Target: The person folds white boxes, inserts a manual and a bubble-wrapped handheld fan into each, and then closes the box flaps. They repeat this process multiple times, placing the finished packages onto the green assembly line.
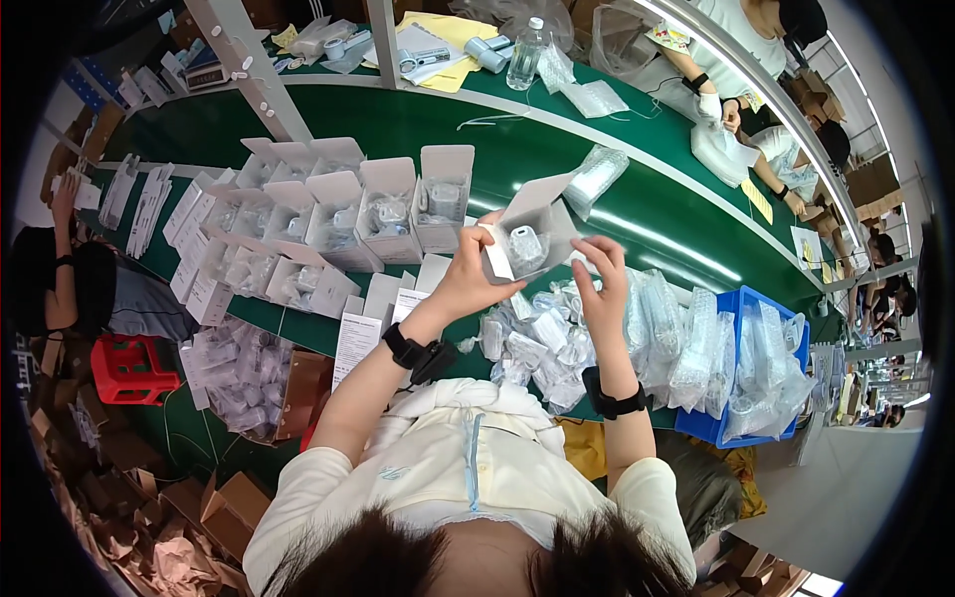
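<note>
We have our left hand (468, 279) closed around the near left side of a small white box (559, 231), thumb low on the wall, probably to steady it. Our right hand (602, 279) is at the right edge, fingers loosely parted; we cannot tell whether they grip or merely touch. The box is held above the table (657, 239) with its lid up, its mouth tipped toward us, likely so that we can see the wrapped white device (526, 249) inside.

Just below, a heap of wrapped pieces (542, 343) lies close to our body, seemingly for easy reach. To the left, filled open boxes (388, 175) stand packed together, perhaps to save room, their lids raised. On the right, long clear sleeves (686, 343) lean beside a blue crate (700, 426), which seems to keep more of them together.
</note>
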Demonstrator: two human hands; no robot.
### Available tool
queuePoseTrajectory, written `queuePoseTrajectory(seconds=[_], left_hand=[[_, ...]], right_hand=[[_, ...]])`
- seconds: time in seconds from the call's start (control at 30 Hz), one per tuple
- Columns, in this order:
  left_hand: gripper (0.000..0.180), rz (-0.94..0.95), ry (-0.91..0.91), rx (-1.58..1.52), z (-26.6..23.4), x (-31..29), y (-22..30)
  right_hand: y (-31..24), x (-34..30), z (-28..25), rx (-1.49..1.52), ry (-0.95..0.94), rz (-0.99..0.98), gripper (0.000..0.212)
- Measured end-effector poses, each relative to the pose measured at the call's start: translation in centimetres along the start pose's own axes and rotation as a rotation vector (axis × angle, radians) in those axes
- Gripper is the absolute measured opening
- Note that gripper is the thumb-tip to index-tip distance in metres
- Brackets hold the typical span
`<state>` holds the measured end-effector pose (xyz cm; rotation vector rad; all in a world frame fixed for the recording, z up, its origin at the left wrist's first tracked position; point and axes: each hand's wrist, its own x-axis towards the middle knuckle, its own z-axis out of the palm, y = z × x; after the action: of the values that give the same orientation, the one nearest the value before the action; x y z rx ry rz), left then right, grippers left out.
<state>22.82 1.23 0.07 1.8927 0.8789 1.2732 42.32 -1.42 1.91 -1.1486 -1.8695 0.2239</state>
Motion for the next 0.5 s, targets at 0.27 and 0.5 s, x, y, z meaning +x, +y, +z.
queuePoseTrajectory(seconds=[0.27, 0.5], left_hand=[[0.061, -0.092, -0.071, 0.090, 0.0, 0.4, -3.2], [0.030, -0.164, -0.051, 0.463, -1.1, 0.5, -0.4]], right_hand=[[3.5, -8.6, 2.1, -0.230, -0.703, 0.404, 0.066], [4.2, -7.7, 0.8, 0.064, -0.610, 0.420, 0.034]])
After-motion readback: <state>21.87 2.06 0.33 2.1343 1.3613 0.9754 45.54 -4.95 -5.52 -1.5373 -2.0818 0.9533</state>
